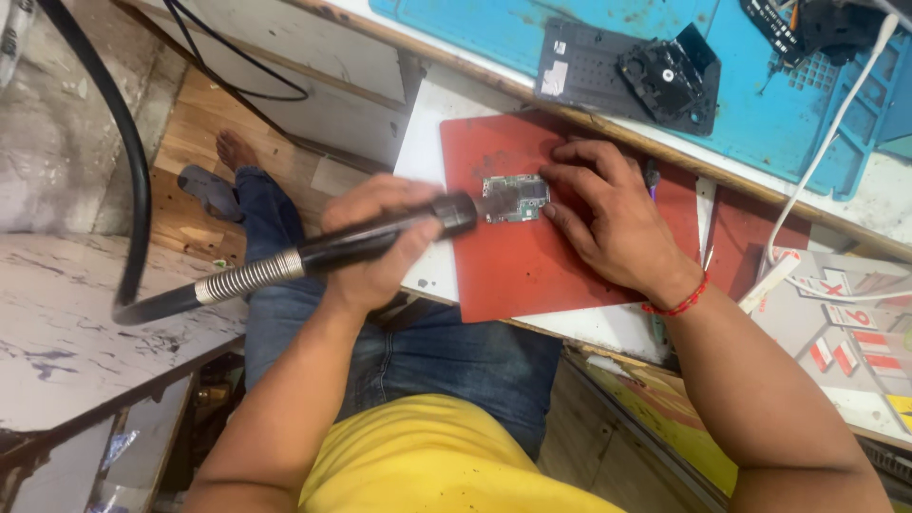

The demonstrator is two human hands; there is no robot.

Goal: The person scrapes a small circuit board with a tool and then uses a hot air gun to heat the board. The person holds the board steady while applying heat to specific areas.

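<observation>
Small green circuit board [516,199] lying flat on a red mat [532,266], near the mat's upper middle. Nozzle of a black hot-air handpiece [380,237] touching the board's left edge, left hand [375,242] wrapped tight around it. Right hand [608,223] pressing fingertips on the board's right edge. White surface [423,123] beneath; blue mat [760,104] beyond.

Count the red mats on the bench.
2. The large red rubber mat lies under the small green circuit board, which the right hand steadies. A second red mat sits right of it, partly hidden by the forearm.
</observation>
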